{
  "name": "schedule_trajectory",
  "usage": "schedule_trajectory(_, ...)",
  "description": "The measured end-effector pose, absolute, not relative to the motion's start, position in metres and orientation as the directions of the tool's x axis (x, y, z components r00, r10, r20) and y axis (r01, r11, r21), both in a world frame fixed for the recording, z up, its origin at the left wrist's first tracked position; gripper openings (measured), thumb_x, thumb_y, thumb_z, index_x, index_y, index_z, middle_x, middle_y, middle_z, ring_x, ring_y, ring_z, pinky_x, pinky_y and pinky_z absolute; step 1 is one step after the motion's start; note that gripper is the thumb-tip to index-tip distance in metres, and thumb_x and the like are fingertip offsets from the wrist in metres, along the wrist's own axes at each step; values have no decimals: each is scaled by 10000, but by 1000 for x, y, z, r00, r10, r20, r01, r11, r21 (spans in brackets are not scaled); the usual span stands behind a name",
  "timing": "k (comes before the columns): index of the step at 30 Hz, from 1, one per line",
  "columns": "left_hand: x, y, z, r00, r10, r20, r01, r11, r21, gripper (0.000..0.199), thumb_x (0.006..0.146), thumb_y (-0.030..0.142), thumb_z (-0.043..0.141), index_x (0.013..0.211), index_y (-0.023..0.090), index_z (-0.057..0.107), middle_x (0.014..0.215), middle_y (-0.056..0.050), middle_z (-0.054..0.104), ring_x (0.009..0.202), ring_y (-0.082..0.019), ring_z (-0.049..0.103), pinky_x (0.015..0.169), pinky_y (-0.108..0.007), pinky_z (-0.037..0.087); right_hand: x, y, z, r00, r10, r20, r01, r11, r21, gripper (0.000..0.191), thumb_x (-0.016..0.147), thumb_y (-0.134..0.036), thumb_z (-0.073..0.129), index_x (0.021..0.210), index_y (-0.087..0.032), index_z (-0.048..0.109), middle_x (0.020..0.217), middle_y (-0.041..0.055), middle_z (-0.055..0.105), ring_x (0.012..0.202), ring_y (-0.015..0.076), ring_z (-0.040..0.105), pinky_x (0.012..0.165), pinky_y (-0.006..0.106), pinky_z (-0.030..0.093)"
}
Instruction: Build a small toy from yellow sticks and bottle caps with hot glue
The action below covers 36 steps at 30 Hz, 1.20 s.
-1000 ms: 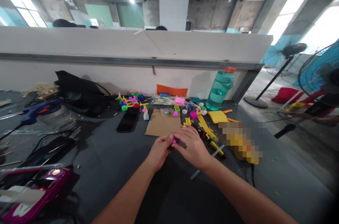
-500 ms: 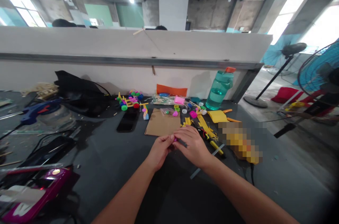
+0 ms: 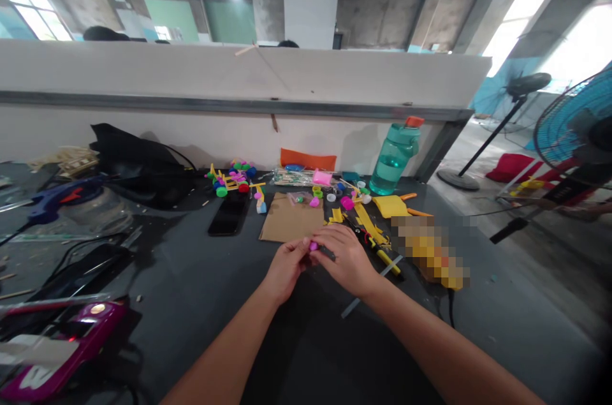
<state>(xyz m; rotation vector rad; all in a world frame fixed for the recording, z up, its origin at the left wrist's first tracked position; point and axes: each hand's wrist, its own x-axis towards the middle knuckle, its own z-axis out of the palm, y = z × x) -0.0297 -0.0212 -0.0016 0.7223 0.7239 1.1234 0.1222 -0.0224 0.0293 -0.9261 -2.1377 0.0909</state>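
Note:
My left hand [image 3: 288, 270] and my right hand [image 3: 345, 259] meet over the dark tabletop, just in front of a brown cardboard sheet [image 3: 287, 220]. Between their fingertips is a small purple lump [image 3: 313, 245] that looks like modelling clay. Both hands pinch it, with thumbs and fingers closed around it. Beyond the hands, pink clay pieces [image 3: 347, 203] and little pots [image 3: 331, 198] lie near the cardboard. Little figures [image 3: 229, 182] built of coloured clay and yellow sticks stand at the back. A yellow-handled cutter [image 3: 388, 262] lies right of my right hand.
A teal water bottle [image 3: 392, 159] stands at the back right. A black phone [image 3: 229, 217] lies left of the cardboard. At the left are a blue glue gun [image 3: 62, 201] and a magenta device [image 3: 90, 341]. A white partition [image 3: 215, 73] borders the table's back; a fan [image 3: 578, 124] stands right.
More of the purple lump shows between the fingertips now. Both hands stay together in nearly the same place; the whole view has shifted slightly.

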Motion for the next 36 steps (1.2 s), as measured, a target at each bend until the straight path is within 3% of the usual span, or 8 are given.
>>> schedule_trajectory(6, -31, -21, 0, 345, 928, -141, -526, 315, 790, 221, 706, 348, 714, 697, 130, 677, 641, -10, 615, 604, -90, 533, 682, -259, 425, 123, -22, 27, -417, 654, 631, 612, 715, -338, 224, 870, -202, 514, 1066, -202, 623, 1034, 65, 677, 1007, 206, 573, 934, 413, 421)
schedule_trajectory(11, -31, -21, 1, 297, 940, -169, -520, 308, 797, 201, 670, 318, 747, 722, 132, 692, 657, -9, 625, 608, -88, 530, 664, -252, 429, 122, -23, 26, -457, 674, 581, 639, 703, -313, 360, 850, -258, 546, 1199, -171, 558, 1147, 101, 632, 1101, 249, 527, 944, 454, 418)
schedule_trajectory(16, -31, -22, 1, 359, 923, -139, -502, 317, 804, 239, 714, 356, 706, 673, 122, 681, 654, -27, 634, 626, -105, 549, 708, -283, 439, 122, -21, 25, -475, 659, 583, 619, 721, -311, 300, 888, -210, 470, 1164, -183, 584, 1118, 87, 649, 1089, 228, 535, 951, 445, 414)
schedule_trajectory(22, -31, -22, 2, 345, 927, -149, -537, 325, 779, 184, 695, 303, 730, 677, 127, 679, 637, -10, 623, 608, -88, 539, 669, -247, 430, 121, -24, 25, -479, 678, 558, 639, 705, -307, 392, 878, -218, 468, 1265, -162, 497, 1195, 112, 601, 1143, 248, 492, 952, 459, 408)
schedule_trajectory(29, -29, -24, 6, 328, 931, -162, -550, 327, 768, 200, 679, 317, 736, 661, 126, 681, 652, -24, 633, 634, -106, 552, 690, -268, 439, 122, -22, 27, -444, 647, 620, 600, 728, -331, 220, 864, -208, 517, 1059, -201, 620, 1044, 68, 675, 1067, 217, 543, 944, 434, 412)
schedule_trajectory(36, -30, -23, 6, 324, 937, -135, -507, 292, 811, 212, 675, 325, 740, 653, 124, 675, 627, -16, 618, 604, -98, 545, 662, -254, 424, 121, -23, 25, -452, 658, 603, 619, 718, -319, 342, 869, -171, 470, 1202, -182, 547, 1135, 106, 633, 1111, 236, 520, 931, 449, 420)
